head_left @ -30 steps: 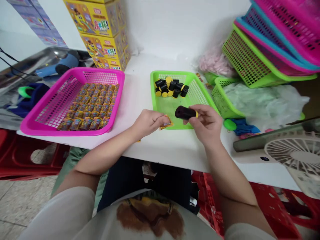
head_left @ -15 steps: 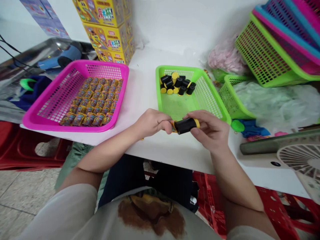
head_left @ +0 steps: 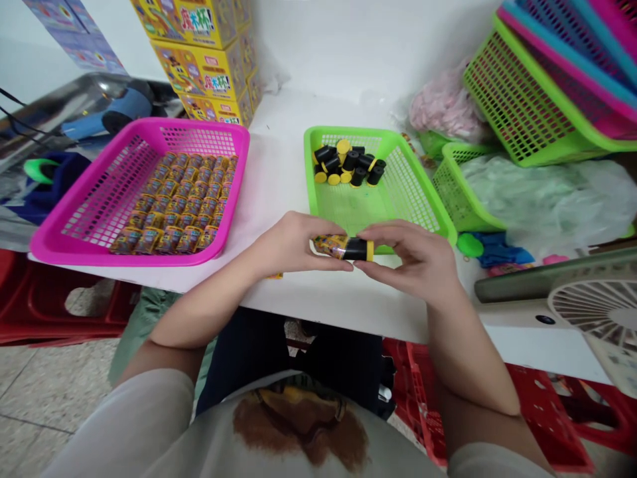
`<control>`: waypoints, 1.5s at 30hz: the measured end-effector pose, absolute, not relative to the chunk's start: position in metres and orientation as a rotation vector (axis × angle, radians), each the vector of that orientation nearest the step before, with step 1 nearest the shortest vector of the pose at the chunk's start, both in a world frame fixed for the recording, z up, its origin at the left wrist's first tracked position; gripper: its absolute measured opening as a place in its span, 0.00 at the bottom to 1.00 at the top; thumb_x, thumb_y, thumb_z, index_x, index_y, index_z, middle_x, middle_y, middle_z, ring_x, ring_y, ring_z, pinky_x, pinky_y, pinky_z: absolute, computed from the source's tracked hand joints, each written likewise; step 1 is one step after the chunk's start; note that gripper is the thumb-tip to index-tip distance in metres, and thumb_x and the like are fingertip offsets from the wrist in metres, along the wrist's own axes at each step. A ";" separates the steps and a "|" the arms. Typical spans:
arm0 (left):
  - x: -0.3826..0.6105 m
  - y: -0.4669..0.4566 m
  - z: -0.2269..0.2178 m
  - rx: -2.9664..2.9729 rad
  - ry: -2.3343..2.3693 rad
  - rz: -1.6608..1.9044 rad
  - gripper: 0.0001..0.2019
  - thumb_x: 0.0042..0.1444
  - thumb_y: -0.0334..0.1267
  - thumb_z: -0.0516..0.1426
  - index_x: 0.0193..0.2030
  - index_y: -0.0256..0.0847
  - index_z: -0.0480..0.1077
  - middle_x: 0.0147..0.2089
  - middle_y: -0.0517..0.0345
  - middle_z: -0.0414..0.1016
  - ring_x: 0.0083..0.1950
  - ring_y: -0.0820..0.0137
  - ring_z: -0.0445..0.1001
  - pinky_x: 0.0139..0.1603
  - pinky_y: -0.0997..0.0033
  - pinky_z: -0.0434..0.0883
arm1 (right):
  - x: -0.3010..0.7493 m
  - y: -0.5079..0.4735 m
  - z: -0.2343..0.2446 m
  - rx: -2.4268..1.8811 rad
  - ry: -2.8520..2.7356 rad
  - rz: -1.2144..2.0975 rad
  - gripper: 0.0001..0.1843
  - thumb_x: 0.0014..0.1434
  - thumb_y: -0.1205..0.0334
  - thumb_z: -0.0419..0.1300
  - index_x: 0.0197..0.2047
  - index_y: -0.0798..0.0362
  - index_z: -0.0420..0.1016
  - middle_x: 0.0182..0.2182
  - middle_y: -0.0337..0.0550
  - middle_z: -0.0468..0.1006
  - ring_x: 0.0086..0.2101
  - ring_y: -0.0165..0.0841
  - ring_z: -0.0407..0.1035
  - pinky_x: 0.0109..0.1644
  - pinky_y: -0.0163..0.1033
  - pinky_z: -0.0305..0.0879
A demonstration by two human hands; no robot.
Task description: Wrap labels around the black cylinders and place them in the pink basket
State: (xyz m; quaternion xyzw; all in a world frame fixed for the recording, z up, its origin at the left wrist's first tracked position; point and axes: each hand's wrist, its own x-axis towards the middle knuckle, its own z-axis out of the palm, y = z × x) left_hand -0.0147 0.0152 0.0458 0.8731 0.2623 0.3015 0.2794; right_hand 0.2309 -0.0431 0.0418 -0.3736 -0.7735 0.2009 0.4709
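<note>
Between my hands, above the table's front edge, a black cylinder (head_left: 356,249) with a yellow end lies sideways, partly inside a printed sleeve (head_left: 330,245). My left hand (head_left: 293,244) is closed on the printed sleeve, thumb and fingers along its sides. My right hand (head_left: 411,255) pinches the black cylinder near its yellow end. Just beyond stands a green basket (head_left: 358,206) with several loose black cylinders (head_left: 351,159) with yellow ends. To the left, a pink basket (head_left: 144,259) holds rows of wrapped printed cylinders (head_left: 184,206).
Yellow printed boxes (head_left: 209,70) are stacked at the back left. On the right stand tilted stacked baskets (head_left: 537,99), a smaller green basket (head_left: 455,186) with plastic bags (head_left: 547,192), and a fan (head_left: 607,305). A small yellow piece (head_left: 275,275) lies by my left wrist.
The black cylinder has gone partly into the printed sleeve, and its exposed part is shorter. My right hand has moved slightly left with it. The view has shifted a little.
</note>
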 end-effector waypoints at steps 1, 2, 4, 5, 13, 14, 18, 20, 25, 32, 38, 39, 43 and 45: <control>-0.015 0.015 0.043 2.403 0.716 0.822 0.22 0.61 0.59 0.68 0.46 0.42 0.83 0.38 0.56 0.85 0.36 0.70 0.80 0.40 0.74 0.71 | 0.230 -0.043 0.042 -0.920 -1.918 0.474 0.15 0.58 0.55 0.77 0.48 0.40 0.86 0.43 0.41 0.87 0.39 0.36 0.82 0.43 0.44 0.84; -0.014 0.016 0.041 2.469 0.731 0.824 0.22 0.61 0.59 0.67 0.47 0.42 0.83 0.39 0.55 0.86 0.37 0.69 0.81 0.41 0.72 0.71 | 0.228 -0.044 0.042 -0.916 -1.929 0.464 0.16 0.57 0.55 0.78 0.49 0.40 0.87 0.44 0.42 0.87 0.39 0.36 0.82 0.43 0.43 0.85; -0.013 0.015 0.036 2.596 0.761 0.812 0.23 0.62 0.62 0.65 0.45 0.43 0.83 0.36 0.55 0.85 0.37 0.67 0.81 0.42 0.70 0.70 | 0.222 -0.045 0.038 -0.904 -1.918 0.468 0.18 0.57 0.53 0.79 0.50 0.42 0.87 0.45 0.43 0.86 0.40 0.34 0.81 0.42 0.40 0.85; -0.012 0.015 0.035 2.639 0.772 0.808 0.23 0.63 0.63 0.64 0.43 0.42 0.83 0.34 0.55 0.84 0.36 0.66 0.81 0.42 0.69 0.70 | 0.218 -0.045 0.035 -0.910 -1.897 0.479 0.19 0.57 0.51 0.79 0.51 0.42 0.86 0.45 0.42 0.85 0.39 0.33 0.81 0.42 0.39 0.84; -0.011 0.007 0.045 2.186 0.647 0.823 0.23 0.54 0.59 0.72 0.30 0.39 0.79 0.27 0.61 0.77 0.31 0.73 0.74 0.37 0.73 0.68 | 0.203 -0.046 0.014 -0.704 -1.871 0.227 0.08 0.71 0.54 0.65 0.52 0.38 0.82 0.53 0.41 0.87 0.50 0.39 0.83 0.53 0.49 0.83; -0.011 0.006 0.047 2.065 0.629 0.785 0.23 0.51 0.58 0.73 0.30 0.38 0.79 0.26 0.62 0.76 0.30 0.74 0.73 0.34 0.74 0.67 | 0.203 -0.046 0.013 -0.671 -1.907 0.190 0.11 0.73 0.53 0.62 0.57 0.36 0.81 0.55 0.41 0.87 0.51 0.39 0.83 0.55 0.50 0.82; -0.007 0.002 0.047 1.668 0.544 0.682 0.25 0.48 0.59 0.75 0.34 0.36 0.78 0.28 0.62 0.77 0.28 0.77 0.71 0.29 0.77 0.67 | 0.203 -0.047 0.016 -0.611 -2.060 0.143 0.32 0.72 0.43 0.61 0.76 0.33 0.63 0.63 0.41 0.82 0.62 0.42 0.76 0.64 0.54 0.77; -0.003 0.001 0.042 1.562 0.479 0.635 0.29 0.49 0.63 0.73 0.38 0.37 0.77 0.28 0.63 0.75 0.26 0.78 0.69 0.27 0.77 0.66 | 0.201 -0.047 0.016 -0.675 -2.079 0.047 0.42 0.66 0.47 0.69 0.78 0.31 0.58 0.62 0.39 0.82 0.64 0.44 0.72 0.65 0.55 0.75; 0.010 0.000 0.029 1.561 0.330 0.648 0.34 0.51 0.70 0.69 0.47 0.41 0.74 0.39 0.56 0.80 0.40 0.69 0.80 0.40 0.70 0.79 | 0.192 -0.053 0.010 -0.709 -1.970 -0.331 0.47 0.61 0.57 0.71 0.78 0.34 0.58 0.54 0.38 0.80 0.54 0.43 0.75 0.63 0.52 0.74; 0.014 -0.002 0.039 1.660 0.118 0.569 0.22 0.54 0.41 0.71 0.52 0.42 0.72 0.52 0.52 0.79 0.59 0.60 0.80 0.61 0.60 0.80 | 0.192 -0.064 0.007 -0.858 -2.036 -0.298 0.36 0.66 0.50 0.62 0.74 0.25 0.56 0.52 0.34 0.83 0.53 0.45 0.79 0.71 0.60 0.65; 0.017 -0.013 0.036 1.500 0.025 0.467 0.13 0.52 0.34 0.68 0.36 0.44 0.65 0.31 0.65 0.68 0.36 0.73 0.75 0.38 0.72 0.77 | 0.196 -0.064 0.009 -0.789 -2.054 -0.221 0.33 0.67 0.48 0.62 0.72 0.22 0.60 0.48 0.32 0.85 0.50 0.44 0.81 0.71 0.64 0.64; 0.018 -0.014 0.035 1.473 0.042 0.464 0.14 0.51 0.34 0.68 0.36 0.44 0.65 0.31 0.65 0.68 0.36 0.73 0.74 0.39 0.72 0.77 | 0.196 -0.065 0.009 -0.781 -2.052 -0.219 0.31 0.67 0.47 0.62 0.71 0.22 0.62 0.47 0.31 0.86 0.49 0.44 0.81 0.71 0.64 0.65; 0.017 -0.018 0.032 1.401 0.098 0.497 0.19 0.49 0.35 0.69 0.44 0.44 0.66 0.39 0.63 0.71 0.41 0.73 0.77 0.43 0.71 0.78 | 0.198 -0.066 0.003 -0.823 -2.066 -0.374 0.22 0.66 0.43 0.63 0.62 0.24 0.72 0.43 0.32 0.85 0.50 0.44 0.80 0.69 0.63 0.67; 0.015 -0.019 0.028 1.368 0.135 0.552 0.26 0.49 0.36 0.70 0.52 0.46 0.63 0.40 0.65 0.72 0.39 0.74 0.77 0.40 0.72 0.78 | 0.201 -0.065 0.001 -0.875 -2.020 -0.569 0.18 0.66 0.41 0.63 0.58 0.22 0.75 0.40 0.32 0.85 0.51 0.45 0.79 0.70 0.62 0.67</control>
